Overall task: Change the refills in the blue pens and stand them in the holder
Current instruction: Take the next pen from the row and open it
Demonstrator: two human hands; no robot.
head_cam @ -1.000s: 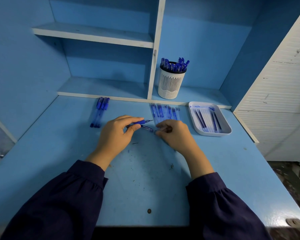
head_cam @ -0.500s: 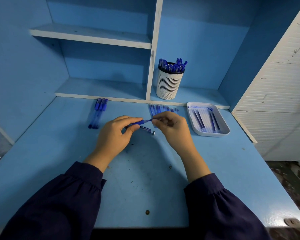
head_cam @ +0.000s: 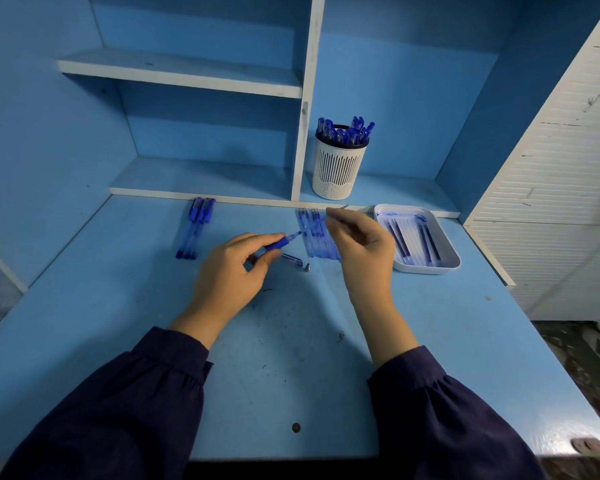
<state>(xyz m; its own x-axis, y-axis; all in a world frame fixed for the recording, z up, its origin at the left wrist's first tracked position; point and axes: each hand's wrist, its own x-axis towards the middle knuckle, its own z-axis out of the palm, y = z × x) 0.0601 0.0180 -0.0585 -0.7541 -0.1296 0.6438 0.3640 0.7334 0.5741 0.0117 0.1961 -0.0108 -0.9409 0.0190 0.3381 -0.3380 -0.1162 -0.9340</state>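
My left hand sits mid-frame, gripping a blue pen between thumb and fingers, its front end pointing right. Just right of it, my right hand pinches a thin refill whose end pokes past my fingertips, blurred. Below the pen, a short pen piece and a small grey tip lie on the counter. A row of clear blue sticks lies partly behind my right hand. At right is a white tray holding dark refills. Three capped pens lie together left of centre. Upper centre, on the shelf, a white holder stands full of finished pens.
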